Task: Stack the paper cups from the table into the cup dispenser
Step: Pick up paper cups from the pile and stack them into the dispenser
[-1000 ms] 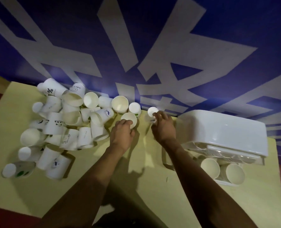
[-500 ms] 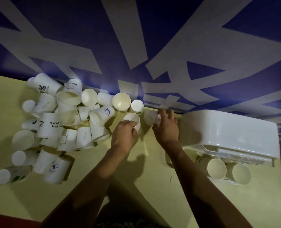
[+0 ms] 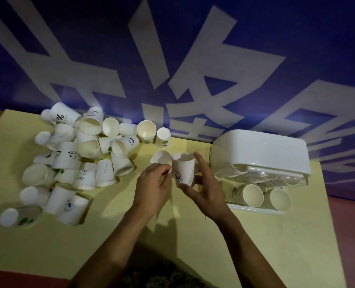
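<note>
My right hand (image 3: 205, 190) holds an upright white paper cup with a blue logo (image 3: 184, 171) above the table's middle, fingers curled round its side and base. My left hand (image 3: 153, 183) grips a second white cup (image 3: 161, 158), tilted with its mouth toward the first; the two cups touch. A heap of loose white paper cups (image 3: 79, 159) covers the table's left half. The white cup dispenser (image 3: 261, 152) lies at the right, with stacked cups (image 3: 252, 196) showing their mouths at its open front.
The yellow table (image 3: 193, 242) stands against a blue wall with large white characters (image 3: 193, 69). Two upright cups (image 3: 146, 132) stand near the wall by the heap. The table's near edge borders a dark red floor (image 3: 10, 277).
Both hands lifted their cups off the table near the wall and drew them toward me, bringing the two cups together. The camera also shifted a little.
</note>
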`<action>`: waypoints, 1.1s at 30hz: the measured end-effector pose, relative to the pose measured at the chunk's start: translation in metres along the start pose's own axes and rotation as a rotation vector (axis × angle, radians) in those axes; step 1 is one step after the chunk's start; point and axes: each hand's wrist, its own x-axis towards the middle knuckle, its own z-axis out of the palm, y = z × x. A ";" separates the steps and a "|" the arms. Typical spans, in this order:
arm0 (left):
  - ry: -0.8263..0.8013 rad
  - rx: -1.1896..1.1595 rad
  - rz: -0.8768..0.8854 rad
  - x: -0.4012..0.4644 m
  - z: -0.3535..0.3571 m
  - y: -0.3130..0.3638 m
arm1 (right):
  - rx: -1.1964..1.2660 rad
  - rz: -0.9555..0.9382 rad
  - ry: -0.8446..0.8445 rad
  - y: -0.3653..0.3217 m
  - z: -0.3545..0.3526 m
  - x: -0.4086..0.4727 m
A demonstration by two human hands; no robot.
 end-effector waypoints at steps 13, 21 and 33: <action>-0.035 0.043 0.162 -0.041 0.049 0.075 | -0.227 -0.053 0.528 0.025 -0.078 -0.105; -0.143 0.089 0.259 -0.050 0.128 0.133 | -0.464 0.052 0.642 0.083 -0.172 -0.140; -0.336 0.286 0.092 -0.053 0.224 0.161 | -0.740 0.086 0.271 0.155 -0.228 -0.119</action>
